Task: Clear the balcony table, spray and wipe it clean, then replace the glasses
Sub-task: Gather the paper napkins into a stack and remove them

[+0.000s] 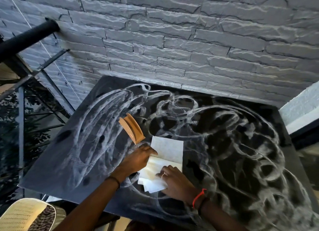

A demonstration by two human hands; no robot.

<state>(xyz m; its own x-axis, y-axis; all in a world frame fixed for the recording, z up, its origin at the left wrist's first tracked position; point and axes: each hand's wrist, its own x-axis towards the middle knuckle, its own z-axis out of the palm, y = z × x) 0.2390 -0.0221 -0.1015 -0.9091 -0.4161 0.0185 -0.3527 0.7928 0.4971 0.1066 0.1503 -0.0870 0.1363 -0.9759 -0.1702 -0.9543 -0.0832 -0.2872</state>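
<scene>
Streaks of white cleaner swirl in loops and arcs over most of the dark counter [241, 161], which stands against a grey stone-brick wall [189, 41] on its far side. I see a folded white paper towel [168, 148] lying flat on the counter near its middle, toward the near edge, with several layers fanned out at its near end. The left grip [139, 159], a bare hand with a dark band at the wrist, reaches in from the near left and meets the towel's left edge at a fold; its fingertips are blurred, so I cannot tell whether it pinches the paper or only presses on it. The right grip [176, 180], with a ring on one finger and a red cord at the wrist, rests on top of the towel's near end, released, fingers pressing down on the layers rather than closing round them. Just beyond the left grip, touching neither hand, a wooden holder [132, 128] with a slot along its top stands on the counter. A black railing [25, 39] runs along the far left, and a pale perforated chair [22, 215] sits at the near left corner.
</scene>
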